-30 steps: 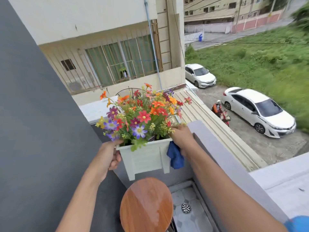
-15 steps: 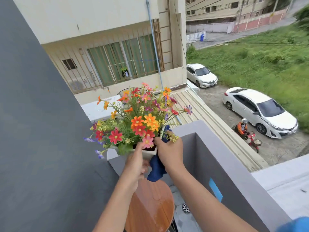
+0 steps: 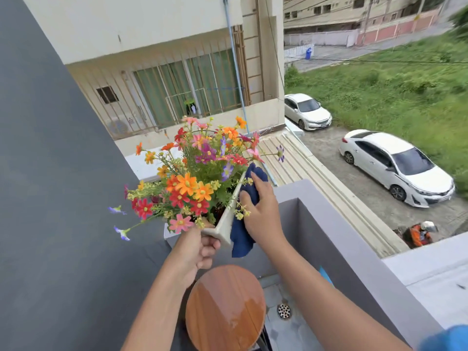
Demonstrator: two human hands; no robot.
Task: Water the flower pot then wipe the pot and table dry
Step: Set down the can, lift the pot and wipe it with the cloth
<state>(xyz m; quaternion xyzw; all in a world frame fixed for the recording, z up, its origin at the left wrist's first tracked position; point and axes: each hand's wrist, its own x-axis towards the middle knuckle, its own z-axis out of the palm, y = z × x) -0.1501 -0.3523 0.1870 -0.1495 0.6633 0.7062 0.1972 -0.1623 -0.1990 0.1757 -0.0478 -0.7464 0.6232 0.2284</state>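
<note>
A white rectangular flower pot (image 3: pixel 226 222) full of colourful flowers (image 3: pixel 195 178) is held in the air above the round wooden table (image 3: pixel 222 310). The pot is turned so one corner points toward me. My left hand (image 3: pixel 196 252) grips that near corner from below. My right hand (image 3: pixel 260 211) presses a dark blue cloth (image 3: pixel 241 236) flat against the pot's right side. The cloth hangs down below the pot's rim. The tabletop shows a wet sheen on its right half.
A dark grey wall (image 3: pixel 50 198) runs along the left. A grey balcony parapet (image 3: pixel 342 236) runs along the right, with a drop to a street and parked cars beyond. A floor drain (image 3: pixel 284 311) sits in the tiled floor next to the table.
The pot has been rotated from its broad face toward me to a corner toward me. My left hand shifted from the left end to the near corner; my right hand spread the cloth along the right side.
</note>
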